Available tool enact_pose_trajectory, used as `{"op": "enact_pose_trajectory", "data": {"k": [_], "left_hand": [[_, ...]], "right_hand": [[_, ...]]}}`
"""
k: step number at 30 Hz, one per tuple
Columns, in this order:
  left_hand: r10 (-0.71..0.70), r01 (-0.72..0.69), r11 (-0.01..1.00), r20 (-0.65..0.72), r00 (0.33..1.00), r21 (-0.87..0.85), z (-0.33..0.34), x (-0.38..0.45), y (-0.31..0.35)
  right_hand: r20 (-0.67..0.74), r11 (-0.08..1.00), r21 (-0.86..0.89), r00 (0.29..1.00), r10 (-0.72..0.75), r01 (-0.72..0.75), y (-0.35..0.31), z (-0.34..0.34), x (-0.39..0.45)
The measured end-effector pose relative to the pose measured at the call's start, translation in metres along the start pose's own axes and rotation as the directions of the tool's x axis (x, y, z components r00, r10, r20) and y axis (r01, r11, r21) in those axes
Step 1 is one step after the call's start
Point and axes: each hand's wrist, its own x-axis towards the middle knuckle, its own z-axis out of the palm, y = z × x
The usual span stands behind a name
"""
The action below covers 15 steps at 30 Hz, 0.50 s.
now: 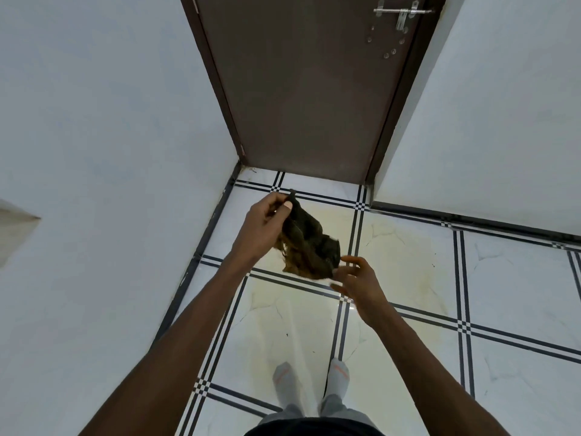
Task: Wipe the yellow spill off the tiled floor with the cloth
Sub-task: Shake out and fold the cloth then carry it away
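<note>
A dark, brownish crumpled cloth (309, 247) hangs in the air above the floor. My left hand (267, 223) pinches its upper corner between thumb and fingers. My right hand (358, 280) is just below the cloth's lower right edge, fingers spread and slightly curled, touching or almost touching the fabric; I cannot tell which. A pale yellow spill (405, 262) spreads thinly over the white tiled floor (518, 278) beneath the cloth, reaching across several tiles toward my feet.
A closed brown door (308, 89) with a metal latch (402, 14) stands straight ahead. White walls (110, 136) close in on the left and right. My feet in grey socks (311, 377) stand on the tiles near the spill's edge.
</note>
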Motion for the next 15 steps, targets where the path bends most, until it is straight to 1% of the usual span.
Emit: {"op": "enact_pose_trajectory", "data": {"k": [1,2,3,4,6,7,10,12,15], "left_hand": [[0.035,-0.035,0.999,0.015,0.999,0.034,-0.004,0.001,0.006],[0.070,-0.073,0.995,0.044,0.997,0.075,-0.009,0.003,0.012],[0.100,-0.110,0.988,0.090,0.991,0.111,-0.012,0.003,0.019],[0.121,-0.141,0.980,0.144,0.982,0.141,-0.016,0.003,0.025],[0.136,-0.188,0.962,0.252,0.958,0.197,-0.022,0.002,0.037],[0.135,-0.204,0.955,0.295,0.946,0.217,-0.024,0.001,0.042],[0.148,-0.229,0.956,0.372,0.916,0.183,-0.029,-0.002,0.055],[0.159,-0.235,0.959,0.379,0.912,0.161,-0.036,-0.002,0.063],[0.167,-0.208,0.970,0.281,0.945,0.125,-0.054,0.007,0.069]], "right_hand": [[-0.031,0.975,-0.221,0.999,-0.038,0.030,0.006,-0.004,0.003],[-0.035,0.923,-0.376,0.994,-0.099,0.079,0.008,-0.006,0.005],[-0.013,0.887,-0.439,0.986,-0.169,0.146,0.004,-0.006,0.007],[0.031,0.869,-0.441,0.972,-0.235,0.224,-0.004,-0.004,0.007],[0.168,0.845,-0.388,0.929,-0.329,0.369,-0.028,0.003,0.009],[0.241,0.833,-0.372,0.909,-0.341,0.411,-0.042,0.008,0.010],[0.447,0.801,-0.385,0.852,-0.273,0.458,-0.080,0.020,0.005],[0.520,0.792,-0.382,0.819,-0.242,0.476,-0.091,0.025,0.001],[0.531,0.826,-0.343,0.818,-0.222,0.447,-0.091,0.032,-0.009]]}}
